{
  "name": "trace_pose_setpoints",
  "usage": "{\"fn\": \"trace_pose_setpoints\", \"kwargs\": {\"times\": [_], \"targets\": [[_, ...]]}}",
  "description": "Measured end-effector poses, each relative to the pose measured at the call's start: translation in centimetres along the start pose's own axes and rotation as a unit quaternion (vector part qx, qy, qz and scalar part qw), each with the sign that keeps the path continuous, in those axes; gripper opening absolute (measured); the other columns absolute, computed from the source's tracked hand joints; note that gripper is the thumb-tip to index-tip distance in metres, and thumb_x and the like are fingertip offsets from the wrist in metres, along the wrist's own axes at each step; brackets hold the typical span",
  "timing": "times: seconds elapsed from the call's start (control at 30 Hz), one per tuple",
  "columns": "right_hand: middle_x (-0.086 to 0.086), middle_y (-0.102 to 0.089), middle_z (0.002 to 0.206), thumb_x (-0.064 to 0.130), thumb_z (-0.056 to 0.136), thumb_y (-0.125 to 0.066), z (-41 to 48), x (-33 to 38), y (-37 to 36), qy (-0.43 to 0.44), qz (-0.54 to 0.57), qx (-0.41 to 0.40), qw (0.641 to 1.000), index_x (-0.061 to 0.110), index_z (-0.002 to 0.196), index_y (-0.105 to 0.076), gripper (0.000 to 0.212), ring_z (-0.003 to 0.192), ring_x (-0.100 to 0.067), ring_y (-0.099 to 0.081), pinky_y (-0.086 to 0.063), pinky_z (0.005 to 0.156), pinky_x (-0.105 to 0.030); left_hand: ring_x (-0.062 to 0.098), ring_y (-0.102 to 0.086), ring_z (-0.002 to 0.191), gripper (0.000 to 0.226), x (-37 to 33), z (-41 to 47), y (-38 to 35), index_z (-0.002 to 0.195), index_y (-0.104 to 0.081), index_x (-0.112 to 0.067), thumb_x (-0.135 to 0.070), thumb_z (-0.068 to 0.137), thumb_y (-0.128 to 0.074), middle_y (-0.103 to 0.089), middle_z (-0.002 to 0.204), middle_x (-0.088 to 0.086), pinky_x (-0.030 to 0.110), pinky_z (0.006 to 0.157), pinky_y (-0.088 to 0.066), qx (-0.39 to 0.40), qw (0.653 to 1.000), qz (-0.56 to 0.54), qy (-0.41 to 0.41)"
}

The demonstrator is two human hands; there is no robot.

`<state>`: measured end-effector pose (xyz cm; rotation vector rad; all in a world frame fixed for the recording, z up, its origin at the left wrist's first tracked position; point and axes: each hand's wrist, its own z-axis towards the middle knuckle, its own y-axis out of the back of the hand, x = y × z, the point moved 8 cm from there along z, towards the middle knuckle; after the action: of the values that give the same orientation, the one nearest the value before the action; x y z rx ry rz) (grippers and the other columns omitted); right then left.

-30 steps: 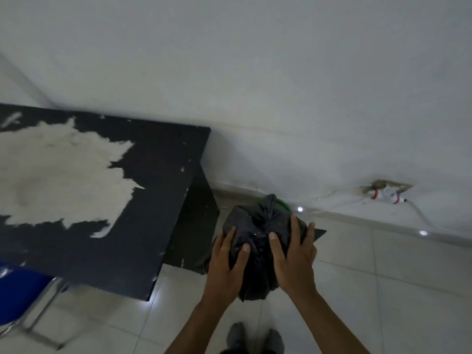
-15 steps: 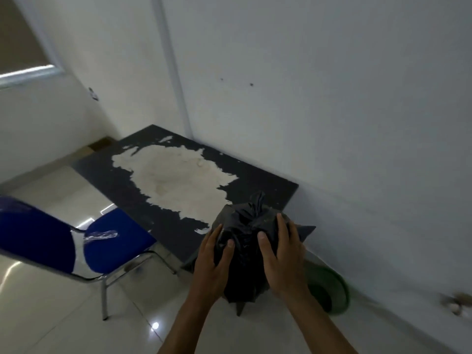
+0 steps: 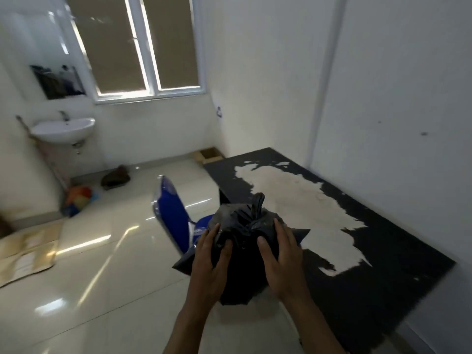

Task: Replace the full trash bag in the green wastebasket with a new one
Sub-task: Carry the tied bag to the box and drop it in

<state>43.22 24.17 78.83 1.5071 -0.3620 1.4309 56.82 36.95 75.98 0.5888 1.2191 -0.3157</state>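
A full black trash bag (image 3: 242, 241), knotted at the top, hangs in the air in front of me between both hands. My left hand (image 3: 209, 261) presses on its left side and my right hand (image 3: 283, 259) on its right side, fingers spread over the plastic. The bag is above the tiled floor, just left of the black table. The green wastebasket is out of view.
A black table (image 3: 383, 251) with a worn pale patch stands along the right wall. A blue chair (image 3: 173, 218) stands just behind the bag. A wall sink (image 3: 63, 129), a window, a dark floor item (image 3: 116, 176), a colourful bag (image 3: 78, 200) and flattened cardboard (image 3: 28, 249) lie to the left.
My view has swung left from the wall corner to the room. Both hands have carried the bag away from the green wastebasket, which has dropped out of sight.
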Motion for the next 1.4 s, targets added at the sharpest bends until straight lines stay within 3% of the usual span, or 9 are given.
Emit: {"fn": "trace_pose_setpoints", "kwargs": {"times": [0.2, 0.47, 0.6, 0.87, 1.03, 1.13, 1.3, 1.4], "targets": [[0.009, -0.018, 0.161, 0.055, 0.094, -0.046, 3.5, 5.6, -14.6, 0.031, -0.002, 0.101, 0.994, 0.035, 0.152, -0.025, 0.065, 0.148, -0.021, -0.013, -0.02, 0.117, -0.041, 0.008, -0.042, 0.134, 0.065, 4.6, 3.4, 13.4, 0.14, -0.041, -0.042, -0.072, 0.083, -0.043, -0.046, 0.144, -0.012, 0.046, 0.11, -0.04, -0.11, 0.993, 0.002, 0.039], [0.008, -0.028, 0.156, 0.066, 0.089, -0.044, 11.8, 11.7, -32.8, 0.087, 0.053, 0.196, 0.975, 0.04, 0.149, -0.027, 0.067, 0.143, -0.02, -0.026, -0.03, 0.115, -0.05, 0.009, -0.041, 0.134, 0.06, 11.4, 12.7, 27.0, 0.138, -0.041, -0.047, -0.073, 0.084, -0.041, -0.045, 0.144, -0.014, 0.046, 0.11, -0.039, -0.211, 0.974, 0.026, 0.08], [0.009, -0.038, 0.148, 0.077, 0.082, -0.043, 17.4, 15.2, -42.7, 0.088, 0.092, 0.25, 0.96, 0.049, 0.144, -0.029, 0.07, 0.134, -0.021, -0.04, -0.044, 0.105, -0.052, 0.006, -0.044, 0.131, 0.062, 13.8, 18.6, 34.0, 0.137, -0.043, -0.046, -0.074, 0.082, -0.042, -0.049, 0.139, -0.015, 0.044, 0.109, -0.041, -0.257, 0.961, 0.036, 0.099], [0.011, -0.032, 0.153, 0.068, 0.086, -0.046, 25.9, 21.3, -58.0, 0.127, 0.083, 0.319, 0.935, 0.047, 0.144, -0.028, 0.065, 0.139, -0.017, -0.033, -0.037, 0.111, -0.05, 0.006, -0.044, 0.13, 0.048, 18.7, 28.3, 44.6, 0.136, -0.044, -0.046, -0.061, 0.091, -0.044, -0.048, 0.139, -0.016, 0.037, 0.107, -0.041, -0.326, 0.936, 0.032, 0.131], [0.013, -0.035, 0.152, 0.065, 0.087, -0.047, 32.3, 21.9, -66.3, 0.122, 0.072, 0.316, 0.938, 0.043, 0.145, -0.032, 0.064, 0.138, -0.015, -0.035, -0.036, 0.112, -0.047, 0.007, -0.045, 0.128, 0.052, 23.8, 36.8, 49.5, 0.135, -0.045, -0.046, -0.063, 0.086, -0.043, -0.05, 0.137, -0.016, 0.039, 0.106, -0.042, -0.32, 0.934, 0.03, 0.155], [0.01, -0.036, 0.15, 0.053, 0.092, -0.052, 37.4, 22.2, -71.1, 0.111, 0.074, 0.289, 0.948, 0.038, 0.146, -0.034, 0.059, 0.136, -0.016, -0.037, -0.037, 0.112, -0.045, 0.006, -0.046, 0.126, 0.052, 27.1, 44.1, 52.3, 0.134, -0.046, -0.045, -0.064, 0.086, -0.043, -0.051, 0.135, -0.015, 0.04, 0.106, -0.043, -0.292, 0.944, 0.033, 0.149], [0.009, -0.039, 0.148, 0.049, 0.093, -0.054, 46.4, 23.3, -76.5, 0.065, 0.076, 0.228, 0.969, 0.035, 0.145, -0.037, 0.056, 0.135, -0.014, -0.039, -0.038, 0.111, -0.044, 0.007, -0.046, 0.126, 0.052, 30.4, 57.1, 55.4, 0.135, -0.047, -0.037, -0.063, 0.089, -0.043, -0.051, 0.134, -0.013, 0.029, 0.104, -0.039, -0.21, 0.968, 0.057, 0.126], [0.011, -0.04, 0.146, 0.044, 0.094, -0.056, 51.7, 23.4, -78.0, 0.035, 0.078, 0.175, 0.981, 0.034, 0.145, -0.039, 0.055, 0.134, -0.011, -0.038, -0.036, 0.113, -0.041, 0.01, -0.046, 0.127, 0.05, 32.1, 64.8, 55.7, 0.136, -0.047, -0.034, -0.054, 0.09, -0.047, -0.049, 0.137, -0.01, 0.034, 0.107, -0.039, -0.149, 0.98, 0.063, 0.12]]}}
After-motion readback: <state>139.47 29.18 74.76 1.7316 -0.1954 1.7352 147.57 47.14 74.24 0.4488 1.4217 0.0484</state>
